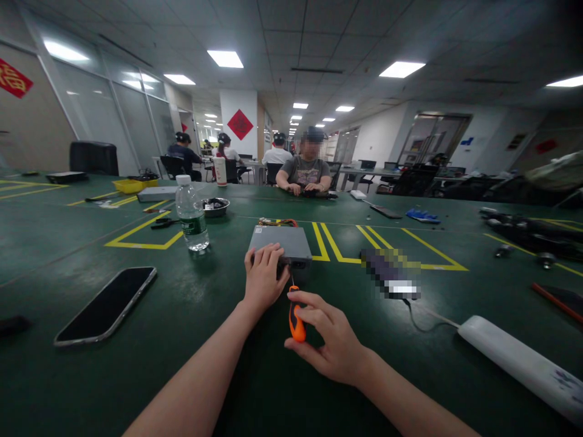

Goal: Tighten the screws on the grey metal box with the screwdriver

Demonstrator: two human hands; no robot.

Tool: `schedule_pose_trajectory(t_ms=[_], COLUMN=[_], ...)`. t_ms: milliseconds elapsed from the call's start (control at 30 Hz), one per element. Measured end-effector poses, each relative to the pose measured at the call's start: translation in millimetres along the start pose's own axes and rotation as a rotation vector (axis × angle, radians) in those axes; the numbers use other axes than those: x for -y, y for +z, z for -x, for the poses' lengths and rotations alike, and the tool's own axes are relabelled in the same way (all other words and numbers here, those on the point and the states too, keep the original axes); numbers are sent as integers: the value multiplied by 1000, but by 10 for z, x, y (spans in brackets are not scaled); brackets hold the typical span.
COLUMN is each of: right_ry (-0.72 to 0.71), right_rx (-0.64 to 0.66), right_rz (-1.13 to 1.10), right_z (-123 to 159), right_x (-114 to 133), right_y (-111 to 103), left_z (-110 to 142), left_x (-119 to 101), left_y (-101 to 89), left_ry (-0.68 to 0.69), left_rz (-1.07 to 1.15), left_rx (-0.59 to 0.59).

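Note:
A grey metal computer power supply (291, 240) lies flat on the green table, its bundle of coloured wires (277, 223) at the far side. My left hand (265, 273) grips its near left corner, with fingers over the top and the thumb at the near face. In my right hand (325, 331) is an orange and black screwdriver (297, 321), held at the handle between thumb and fingers. Its thin shaft points away from me to the near face of the power supply. Where the tip meets that face is too small to make out.
Left of the power supply stand a water bottle (191, 218) and a metal bowl (216, 207) of small parts. A phone (109, 306) lies near left. On the right are a blurred-out device (389, 273) with a cable and a white power strip (519, 364). A person (310, 170) sits opposite.

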State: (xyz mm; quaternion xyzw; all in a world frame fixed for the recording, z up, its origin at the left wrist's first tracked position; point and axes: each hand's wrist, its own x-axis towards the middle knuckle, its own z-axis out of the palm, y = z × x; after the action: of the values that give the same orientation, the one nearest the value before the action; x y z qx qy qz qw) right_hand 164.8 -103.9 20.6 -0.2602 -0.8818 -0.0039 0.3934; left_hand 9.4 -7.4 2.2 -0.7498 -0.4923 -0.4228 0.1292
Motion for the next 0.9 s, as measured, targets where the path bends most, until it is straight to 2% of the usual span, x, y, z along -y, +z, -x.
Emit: schedule_pose_trajectory(t_ms=[100,200,300,500,667,800,900], right_ry=[46,63,19,29,56,-21,-52], right_rx=[-36,35,100,31,102,136,49], right_rz=[-56,-92,-35,-46,-133,-6,84], right_z=[9,2,-10,-6,2,-3,-1], right_x=[-11,14,42,29,1,-4,-17], right_y=[-13,-59,-81,-16,-24,-37,-9], left_z=[1,0,-2,1,1,0,0], left_x=[-2,-6,-11,-11,-11,-14,-12], left_y=[-2,-1,-4,-13,-9,-11,-9], left_ry=[-2,-7,-10,-3,-9,-12,-9], left_rz=[7,8,4,-4,-7,-9,-10], left_rx=[-1,-1,-2,6,14,13,18])
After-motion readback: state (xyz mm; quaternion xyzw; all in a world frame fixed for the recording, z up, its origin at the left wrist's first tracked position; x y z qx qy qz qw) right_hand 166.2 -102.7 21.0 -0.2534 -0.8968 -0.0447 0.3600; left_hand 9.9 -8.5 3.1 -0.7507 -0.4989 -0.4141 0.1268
